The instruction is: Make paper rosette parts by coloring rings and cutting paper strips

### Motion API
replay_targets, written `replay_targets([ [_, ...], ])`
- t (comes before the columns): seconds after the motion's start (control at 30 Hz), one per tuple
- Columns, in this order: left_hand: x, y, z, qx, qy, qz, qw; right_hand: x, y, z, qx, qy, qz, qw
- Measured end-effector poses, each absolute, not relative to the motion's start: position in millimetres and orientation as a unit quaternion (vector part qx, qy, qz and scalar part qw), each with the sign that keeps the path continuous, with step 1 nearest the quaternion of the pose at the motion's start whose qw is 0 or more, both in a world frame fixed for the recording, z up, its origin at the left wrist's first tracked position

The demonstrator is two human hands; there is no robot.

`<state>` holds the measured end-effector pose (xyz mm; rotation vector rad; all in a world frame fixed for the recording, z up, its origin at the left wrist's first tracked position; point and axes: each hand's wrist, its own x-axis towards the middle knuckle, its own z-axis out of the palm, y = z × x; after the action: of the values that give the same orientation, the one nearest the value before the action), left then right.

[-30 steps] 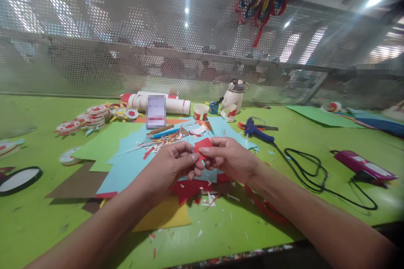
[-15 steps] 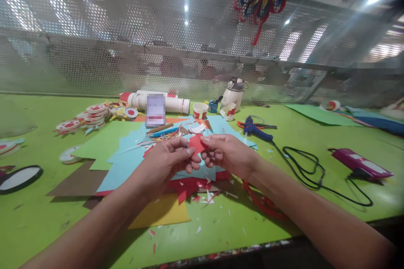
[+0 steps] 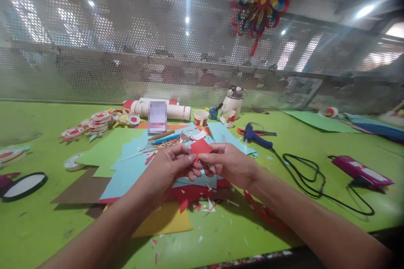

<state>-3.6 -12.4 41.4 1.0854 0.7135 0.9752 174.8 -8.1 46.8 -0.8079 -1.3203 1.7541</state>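
Observation:
A small red piece of paper [image 3: 201, 147] is pinched between my two hands above the middle of the table. My left hand [image 3: 178, 162] grips its left edge, thumb on top and fingers curled beneath. On the other side, my right hand [image 3: 229, 164] holds its lower right with the thumb across the front. Under both hands lie sheets of light blue paper [image 3: 126, 180], partly hidden by my wrists. Red and white paper scraps [image 3: 210, 206] are strewn just below the hands. A blue pen [image 3: 167, 134] rests among trimmings beyond my left hand.
A blue glue gun [image 3: 257, 136] lies right of my hands, its black cord [image 3: 303, 176] running to a purple power strip [image 3: 361, 171]. Behind stand a phone [image 3: 157, 117], paper cups [image 3: 201, 117] and a white bottle [image 3: 232, 103]. Round paper pieces [image 3: 97, 122] pile up at left.
The red paper has turned and now shows a larger, squarer face. My right thumb has moved down to its lower edge. The whole view has shifted slightly.

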Motion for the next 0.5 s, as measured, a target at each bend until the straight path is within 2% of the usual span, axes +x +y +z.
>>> replay_targets([
  [0.5, -1.1, -12.6, 37.3, 0.485, 0.300, 0.435, 0.697, 172.9, -8.0, 45.4, -0.330, -0.541, 0.654, 0.413],
])
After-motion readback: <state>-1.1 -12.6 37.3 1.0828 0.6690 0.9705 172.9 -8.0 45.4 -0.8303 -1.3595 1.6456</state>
